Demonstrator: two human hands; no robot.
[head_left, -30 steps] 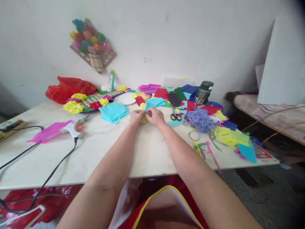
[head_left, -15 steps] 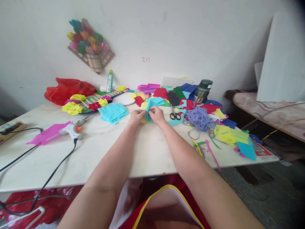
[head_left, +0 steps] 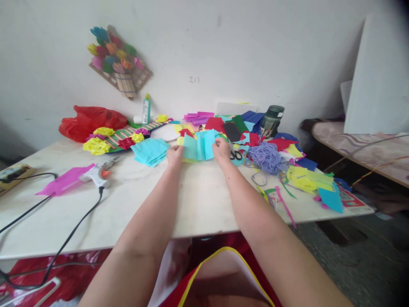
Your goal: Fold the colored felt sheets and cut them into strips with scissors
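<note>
A light blue sheet of crepe paper (head_left: 200,147) is spread between my hands above the table, with a crease or fold down its middle. My left hand (head_left: 175,154) pinches its left edge, and my right hand (head_left: 221,150) pinches its right edge. Yellow paper (head_left: 191,160) shows just under the blue sheet. Left of my left hand lies a stack of light blue paper sheets (head_left: 150,152). Black-handled scissors (head_left: 236,155) lie just right of my right hand, their blades partly hidden.
A white glue gun (head_left: 97,172) with a black cord rests on pink paper (head_left: 65,181) at left. At right are purple yarn (head_left: 267,158), yellow paper scraps (head_left: 308,180) and a dark bottle (head_left: 272,121). A guitar-shaped craft with paper flowers (head_left: 123,140) lies behind the stack.
My hands have moved apart, left hand leftward and right hand rightward. The light blue paper, narrow and folded before, is now opened out flat between them.
</note>
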